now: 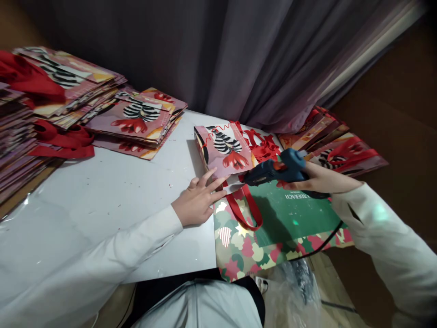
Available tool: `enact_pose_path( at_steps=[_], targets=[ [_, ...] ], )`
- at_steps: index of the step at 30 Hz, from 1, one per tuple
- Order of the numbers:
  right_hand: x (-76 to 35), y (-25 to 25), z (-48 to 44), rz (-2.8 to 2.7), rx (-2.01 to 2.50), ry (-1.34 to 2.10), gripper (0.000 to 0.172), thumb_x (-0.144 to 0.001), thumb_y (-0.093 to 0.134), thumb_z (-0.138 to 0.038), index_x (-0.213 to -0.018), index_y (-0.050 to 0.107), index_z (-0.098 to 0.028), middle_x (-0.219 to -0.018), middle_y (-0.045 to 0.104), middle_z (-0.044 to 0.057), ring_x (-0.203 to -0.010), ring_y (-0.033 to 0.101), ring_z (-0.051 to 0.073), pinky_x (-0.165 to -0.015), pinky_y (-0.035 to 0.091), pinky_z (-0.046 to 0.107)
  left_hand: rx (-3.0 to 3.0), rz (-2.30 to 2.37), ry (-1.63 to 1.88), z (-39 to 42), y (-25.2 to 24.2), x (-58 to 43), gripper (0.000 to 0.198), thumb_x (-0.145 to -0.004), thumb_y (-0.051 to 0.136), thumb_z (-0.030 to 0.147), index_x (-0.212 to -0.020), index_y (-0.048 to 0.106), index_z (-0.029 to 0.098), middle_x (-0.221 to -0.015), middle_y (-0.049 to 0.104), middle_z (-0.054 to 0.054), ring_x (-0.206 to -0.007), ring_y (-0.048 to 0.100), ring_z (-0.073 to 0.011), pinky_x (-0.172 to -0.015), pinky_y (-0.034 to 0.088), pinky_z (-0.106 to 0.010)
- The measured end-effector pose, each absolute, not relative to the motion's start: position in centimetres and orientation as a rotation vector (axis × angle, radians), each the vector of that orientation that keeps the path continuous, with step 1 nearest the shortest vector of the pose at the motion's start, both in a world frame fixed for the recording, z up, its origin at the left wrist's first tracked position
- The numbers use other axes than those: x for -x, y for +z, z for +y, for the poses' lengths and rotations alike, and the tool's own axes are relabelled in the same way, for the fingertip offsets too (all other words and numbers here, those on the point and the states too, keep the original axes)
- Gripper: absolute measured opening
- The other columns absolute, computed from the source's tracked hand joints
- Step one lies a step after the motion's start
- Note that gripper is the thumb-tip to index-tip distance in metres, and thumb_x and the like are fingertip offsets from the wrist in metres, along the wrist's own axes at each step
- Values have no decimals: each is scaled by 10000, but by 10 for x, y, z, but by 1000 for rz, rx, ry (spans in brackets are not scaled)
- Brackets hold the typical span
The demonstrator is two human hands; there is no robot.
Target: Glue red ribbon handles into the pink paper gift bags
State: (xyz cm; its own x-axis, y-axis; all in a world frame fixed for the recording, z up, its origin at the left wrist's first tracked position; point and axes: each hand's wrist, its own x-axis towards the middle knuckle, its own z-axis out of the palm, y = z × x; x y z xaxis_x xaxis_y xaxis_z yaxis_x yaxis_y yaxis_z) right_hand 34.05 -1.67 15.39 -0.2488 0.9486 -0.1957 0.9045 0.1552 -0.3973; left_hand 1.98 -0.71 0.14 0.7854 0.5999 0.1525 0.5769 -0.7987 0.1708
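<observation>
My right hand (316, 177) is wrapped round a dark blue glue gun (275, 171), its nozzle pointing left at the edge of a printed paper bag (221, 157). That bag lies flat, with striped and red artwork on its face and a white flap (232, 187) at the near end. With fingers spread, my left hand (198, 200) rests on the bag's near edge and flap. A red ribbon handle (254, 212) loops from this end toward me. Under it is a green bag (276, 223) with a patterned border. Whether glue is on the flap, I cannot tell.
Stacks of printed bags (136, 116) with red ribbons (64, 141) fill the table's left back. More bags (358, 155) and a heap of red ribbon (261, 148) lie at the right. A grey curtain (191, 54) hangs behind. A black cord (322, 246) trails over the front edge.
</observation>
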Motion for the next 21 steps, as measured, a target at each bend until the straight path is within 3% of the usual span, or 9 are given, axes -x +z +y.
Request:
enact_pose_path(
  at_steps=[3,7,11,18,21],
  targets=[
    [-369,150,-41,-1972,1960,812,564,-573,804,-585,-1007,706,-239,-1038,726,50,-943,677,299,-798,578,380,-2851,948,323,-7,1,-20,611,-771,525,188,-1373,536,296,-1607,290,-17,-1462,156,-389,-921,359,-457],
    [-411,120,-82,-1323,2140,837,472,-495,835,-567,-784,649,-243,-736,698,39,-658,671,269,-579,571,390,-2842,944,356,-7,-1,-20,602,-763,534,181,-1354,556,292,-1589,323,-19,-1461,157,-389,-928,350,-452],
    [-438,78,-111,-861,2016,852,511,-475,857,-512,-810,575,-249,-664,667,6,-509,622,206,-470,527,342,-2863,950,355,-7,-2,-19,611,-751,524,169,-1348,560,293,-1600,305,-14,-1466,145,-384,-903,357,-458],
    [-468,35,-110,-729,2110,967,400,-590,830,-497,-718,577,-215,-546,610,5,-443,555,169,-426,441,295,-2946,981,356,-6,-5,-19,555,-813,495,181,-1346,556,319,-1580,347,-31,-1456,182,-377,-874,361,-479],
    [-480,25,-99,-852,2247,801,401,-625,783,-548,-695,583,-208,-546,598,8,-470,550,174,-437,406,288,-2974,1000,398,-5,-7,-22,472,-872,483,207,-1319,580,324,-1534,419,-34,-1444,213,-372,-859,368,-472]
  ],
)
